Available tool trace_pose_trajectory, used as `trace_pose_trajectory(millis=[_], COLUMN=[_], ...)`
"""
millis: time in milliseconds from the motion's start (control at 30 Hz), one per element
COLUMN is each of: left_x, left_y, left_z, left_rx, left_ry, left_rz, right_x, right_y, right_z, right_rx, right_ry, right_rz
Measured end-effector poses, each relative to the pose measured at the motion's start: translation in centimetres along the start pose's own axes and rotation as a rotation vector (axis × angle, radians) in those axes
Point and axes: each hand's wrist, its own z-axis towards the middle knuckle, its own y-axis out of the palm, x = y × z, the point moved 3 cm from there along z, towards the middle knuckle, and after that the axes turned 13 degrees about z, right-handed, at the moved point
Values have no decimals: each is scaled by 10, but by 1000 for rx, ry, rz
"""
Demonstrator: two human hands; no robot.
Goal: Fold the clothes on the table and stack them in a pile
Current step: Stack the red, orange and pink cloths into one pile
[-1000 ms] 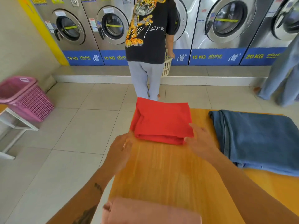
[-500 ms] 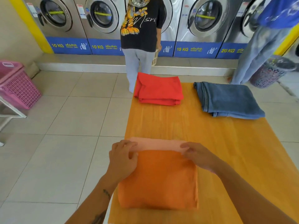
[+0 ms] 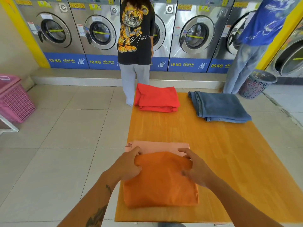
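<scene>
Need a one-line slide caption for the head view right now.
Both hands, left and right, grip the orange garment lying on a pink one on the table.

- My hands are touching a plain orange garment, overlapping a pale pink one
- The table is showing golden woodgrain
- A red garment and blue denim jeans are lying beyond

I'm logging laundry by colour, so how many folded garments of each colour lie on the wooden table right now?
Orange folded cloth garment: 1
Pale pink folded cloth garment: 1
Red folded cloth garment: 1
Blue folded denim jeans: 1
Total: 4
</scene>
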Motion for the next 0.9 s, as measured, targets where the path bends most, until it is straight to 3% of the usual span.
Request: trace_pose_trajectory(millis=[233, 400, 533, 633, 733, 900], left_x=[-1, 9, 15, 14, 10, 10], left_y=[21, 27, -1, -2, 12, 15], left_z=[-27, -31, -18, -4, 1, 3], left_rx=[247, 404, 584, 428, 207, 193], left_ry=[-85, -75, -87, -143, -117, -88], left_rz=[-591, -580, -736, -775, -616, -477], right_x=[20, 10, -11, -10, 0, 5], right_y=[14, 9, -11, -10, 2, 7], right_z=[-15, -5, 15, 23, 21, 22], right_rx=[200, 316, 391, 315, 227, 182], right_ry=[-85, -46, -54, 46, 46, -30], right_rz=[-14, 171, 368, 485, 382, 46])
